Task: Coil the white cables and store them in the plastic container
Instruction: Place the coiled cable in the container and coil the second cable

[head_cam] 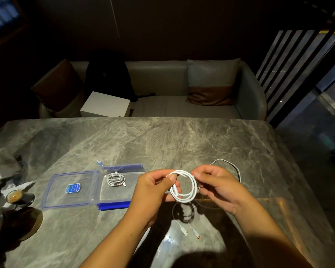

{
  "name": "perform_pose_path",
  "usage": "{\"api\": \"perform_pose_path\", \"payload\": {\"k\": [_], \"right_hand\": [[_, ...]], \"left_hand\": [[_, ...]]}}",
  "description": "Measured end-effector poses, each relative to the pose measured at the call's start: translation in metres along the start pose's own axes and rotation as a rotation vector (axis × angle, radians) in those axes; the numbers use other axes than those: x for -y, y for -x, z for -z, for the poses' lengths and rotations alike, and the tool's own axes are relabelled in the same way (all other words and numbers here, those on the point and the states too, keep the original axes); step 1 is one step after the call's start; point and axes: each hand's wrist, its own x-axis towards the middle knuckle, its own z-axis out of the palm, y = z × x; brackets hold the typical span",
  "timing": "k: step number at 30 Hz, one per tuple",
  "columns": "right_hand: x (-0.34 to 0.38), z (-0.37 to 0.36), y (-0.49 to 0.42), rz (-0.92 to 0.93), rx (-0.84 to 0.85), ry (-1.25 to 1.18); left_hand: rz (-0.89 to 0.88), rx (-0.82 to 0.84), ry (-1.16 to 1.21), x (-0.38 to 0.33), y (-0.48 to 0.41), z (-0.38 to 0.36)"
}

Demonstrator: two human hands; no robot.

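Note:
A white cable is wound into a loop between my hands above the marble table. My left hand pinches the loop's left side and my right hand grips its right side. A loose tail of the cable arcs behind my right hand. The clear plastic container with blue clips stands open to the left, with one coiled white cable inside. Its lid lies flat beside it. Another thin white cable with two plugs lies on the table below my hands.
A dark glass with a drink stands at the left edge on a round coaster, next to crumpled paper. Beyond the table is a grey sofa with cushions, a white box and a black bag.

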Motion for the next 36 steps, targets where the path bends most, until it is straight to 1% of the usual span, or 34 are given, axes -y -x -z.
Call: {"api": "perform_pose_path", "payload": {"k": [2,5,7,11,13,15,18,20,23,27,31,32,36], "right_hand": [[0.004,0.001,0.0,0.084,-0.086,0.13],[0.008,0.001,0.001,0.226,-0.204,0.412],[0.009,-0.002,0.002,0.286,-0.264,0.503],[0.007,-0.008,0.006,0.37,-0.385,0.539],[0.004,-0.012,0.007,0.374,-0.403,0.438],[0.006,-0.018,0.012,0.305,-0.373,0.245],[0.013,-0.023,0.018,0.124,-0.275,0.009],[0.016,-0.023,0.021,0.049,-0.207,-0.057],[0.011,-0.024,0.021,0.019,-0.125,-0.115],[0.004,-0.023,0.02,0.053,-0.086,-0.066],[-0.008,-0.021,0.014,0.117,-0.159,0.222],[-0.011,-0.02,0.014,0.127,-0.156,0.253],[-0.014,-0.023,0.018,0.122,-0.029,0.267]], "left_hand": [[0.003,0.003,-0.019,0.002,0.001,0.001],[-0.011,0.014,-0.06,0.003,0.002,0.003],[-0.02,0.013,-0.08,0.003,0.002,0.003],[-0.044,0.003,-0.14,0.004,0.001,0.001],[-0.054,-0.014,-0.168,0.006,0.0,-0.001],[-0.069,-0.052,-0.203,0.007,-0.003,0.001],[-0.107,-0.091,-0.275,0.01,-0.006,0.008],[-0.125,-0.098,-0.315,0.011,-0.006,0.01],[-0.141,-0.112,-0.338,0.013,-0.005,0.007],[-0.133,-0.126,-0.28,0.014,-0.004,0.004],[-0.073,-0.109,-0.146,0.011,-0.003,0.002],[-0.07,-0.11,-0.132,0.011,-0.004,0.002],[-0.062,-0.09,-0.113,0.011,-0.004,0.001]]}}
